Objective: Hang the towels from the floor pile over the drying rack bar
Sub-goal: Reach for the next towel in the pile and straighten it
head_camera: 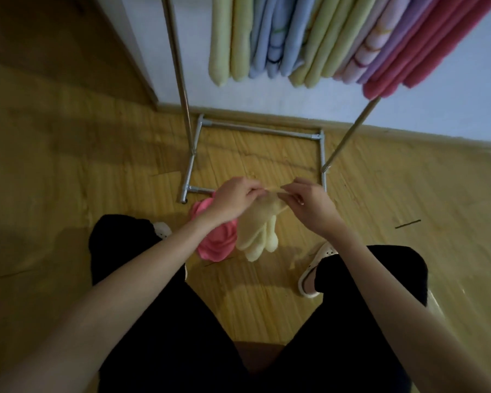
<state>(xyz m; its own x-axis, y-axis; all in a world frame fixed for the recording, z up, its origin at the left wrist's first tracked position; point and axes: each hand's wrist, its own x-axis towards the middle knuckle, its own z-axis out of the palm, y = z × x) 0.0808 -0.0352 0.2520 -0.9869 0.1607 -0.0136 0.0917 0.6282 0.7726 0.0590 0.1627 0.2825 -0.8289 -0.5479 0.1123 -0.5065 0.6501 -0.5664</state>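
Bare forearms, no sleeves visible; left hand [233, 199], right hand [309, 204] ungloved. Black trousers [159, 321] below hands. White perforated slippers [315, 268].

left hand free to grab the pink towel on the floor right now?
Probably not yet. The left hand and right hand both pinch the cream towel; the pink towel lies unobstructed just below.

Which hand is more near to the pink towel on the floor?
The left hand. In the picture it overlaps the pink towel's upper edge, while the right hand is across the cream towel both pinch. True height above it is unclear.
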